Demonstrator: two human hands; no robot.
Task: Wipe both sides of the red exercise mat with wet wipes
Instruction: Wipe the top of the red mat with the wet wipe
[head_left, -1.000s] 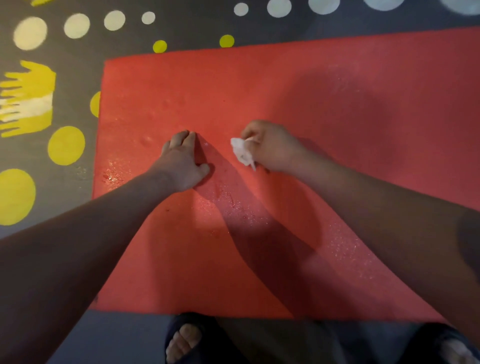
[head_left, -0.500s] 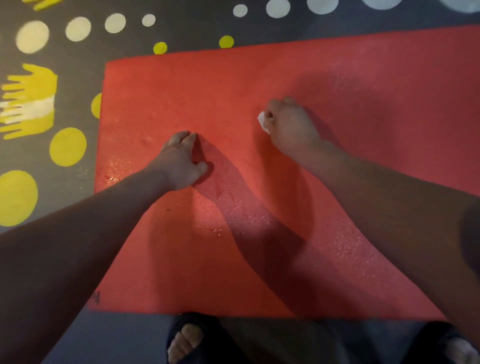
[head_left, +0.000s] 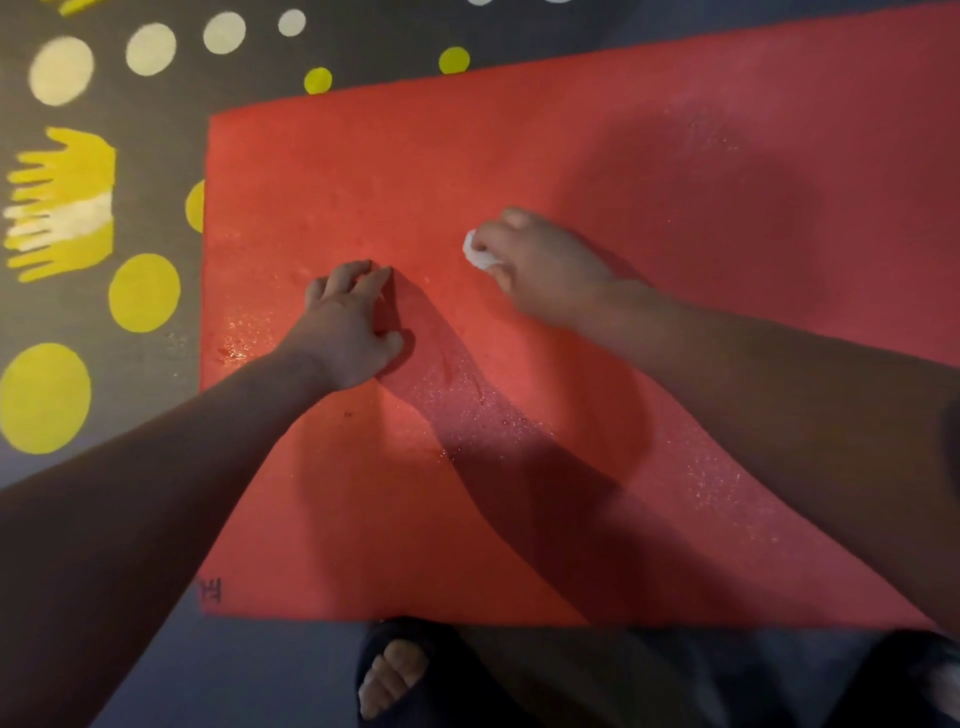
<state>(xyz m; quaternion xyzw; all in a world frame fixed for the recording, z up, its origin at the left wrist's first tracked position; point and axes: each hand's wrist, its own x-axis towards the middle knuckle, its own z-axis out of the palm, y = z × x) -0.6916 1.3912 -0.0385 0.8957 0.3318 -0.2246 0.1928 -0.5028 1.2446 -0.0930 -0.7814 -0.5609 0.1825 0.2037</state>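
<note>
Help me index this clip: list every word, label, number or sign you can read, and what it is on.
On the red exercise mat, near left corner: a dark mark, too small and blurred to read.
On the floor covering: only yellow and pale dots and a yellow hand shape, no text.
On the wet wipe in the right hand: no print visible.

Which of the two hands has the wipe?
The right hand: it grips a balled white wipe against the mat. The left hand holds nothing and only rests on the mat.
</note>
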